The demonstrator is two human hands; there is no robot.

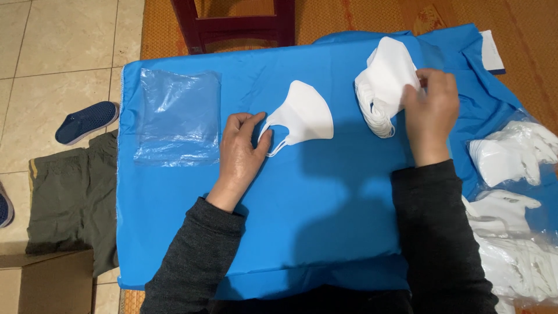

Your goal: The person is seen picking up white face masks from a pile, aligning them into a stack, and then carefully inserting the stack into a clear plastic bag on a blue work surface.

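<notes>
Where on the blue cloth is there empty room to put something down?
The widest bare patch of the blue cloth lies between the two sleeves, below the single mask. A thin strip runs under the clear bags. It is crowded at the right, around the mask stack and the bagged masks.

Both hands out: left hand (241,152) flat, right hand (431,116) fingers curled.
</notes>
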